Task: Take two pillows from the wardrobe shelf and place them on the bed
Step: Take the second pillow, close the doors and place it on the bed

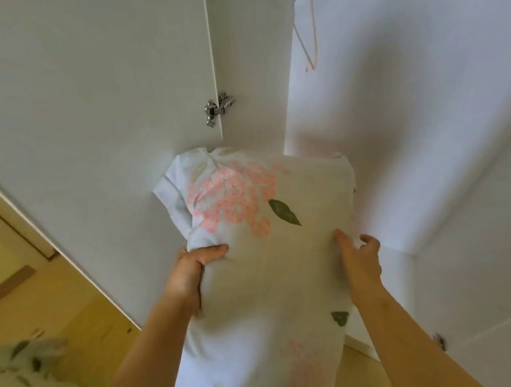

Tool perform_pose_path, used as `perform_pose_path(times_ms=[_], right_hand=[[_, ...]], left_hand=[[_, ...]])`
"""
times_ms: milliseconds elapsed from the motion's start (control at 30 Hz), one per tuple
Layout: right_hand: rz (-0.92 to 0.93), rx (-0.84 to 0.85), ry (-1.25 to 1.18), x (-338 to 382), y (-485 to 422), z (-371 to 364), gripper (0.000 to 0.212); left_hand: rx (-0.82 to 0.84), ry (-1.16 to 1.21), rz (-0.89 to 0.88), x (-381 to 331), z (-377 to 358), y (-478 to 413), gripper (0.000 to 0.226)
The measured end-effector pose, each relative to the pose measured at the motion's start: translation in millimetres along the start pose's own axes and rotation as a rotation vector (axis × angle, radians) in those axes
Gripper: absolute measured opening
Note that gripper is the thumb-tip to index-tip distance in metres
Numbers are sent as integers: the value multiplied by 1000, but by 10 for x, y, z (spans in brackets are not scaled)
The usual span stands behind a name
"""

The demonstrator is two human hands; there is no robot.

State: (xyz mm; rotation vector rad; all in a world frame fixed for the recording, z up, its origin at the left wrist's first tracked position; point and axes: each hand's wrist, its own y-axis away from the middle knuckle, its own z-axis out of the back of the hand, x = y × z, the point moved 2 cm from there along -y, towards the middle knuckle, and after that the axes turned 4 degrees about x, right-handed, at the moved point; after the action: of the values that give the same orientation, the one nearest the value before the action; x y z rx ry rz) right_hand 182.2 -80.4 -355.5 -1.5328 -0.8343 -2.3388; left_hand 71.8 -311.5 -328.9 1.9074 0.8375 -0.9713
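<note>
While left hand (193,266) and right hand (360,261) clamp the soft white pillow with pink flower print (260,241) mid-frame against the white wardrobe (94,113), grip both sides evenly, pull clear.

pillow (270,252): held between left hand (190,272) and right hand (360,261) | hinge (217,110): located above pillow | hanger (307,28): upper right

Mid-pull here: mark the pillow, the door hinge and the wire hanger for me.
pillow (270,252): head view, plain fabric between the two hands.
door hinge (217,109): head view, the metal arm at the door edge.
wire hanger (310,40): head view, its thin side wire, upper right.
</note>
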Motion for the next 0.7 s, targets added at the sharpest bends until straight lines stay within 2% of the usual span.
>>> perform_pose_path(times_ms=[67, 133, 300, 400, 533, 633, 700], right_hand=[[145, -51, 154, 228, -6, -147, 62], [294, -11, 268, 485, -13, -354, 60], [505, 180, 657, 1002, -135, -900, 67], [480, 303, 717, 1238, -170, -1017, 77], [327, 577, 466, 1238, -199, -1158, 89], [307, 624, 512, 1197, -163, -1203, 108], [322, 639, 545, 1153, -190, -1199, 106]], left_hand=[[7, 9, 35, 5, 129, -6, 54], [15, -16, 69, -2, 211, -18, 57], [79, -133, 71, -103, 314, -85, 33], [142, -144, 63, -153, 401, -108, 37], [177, -133, 41, -181, 524, -181, 41], [168, -155, 56, -136, 543, -224, 41], [159, -187, 77, -81, 541, -252, 39]])
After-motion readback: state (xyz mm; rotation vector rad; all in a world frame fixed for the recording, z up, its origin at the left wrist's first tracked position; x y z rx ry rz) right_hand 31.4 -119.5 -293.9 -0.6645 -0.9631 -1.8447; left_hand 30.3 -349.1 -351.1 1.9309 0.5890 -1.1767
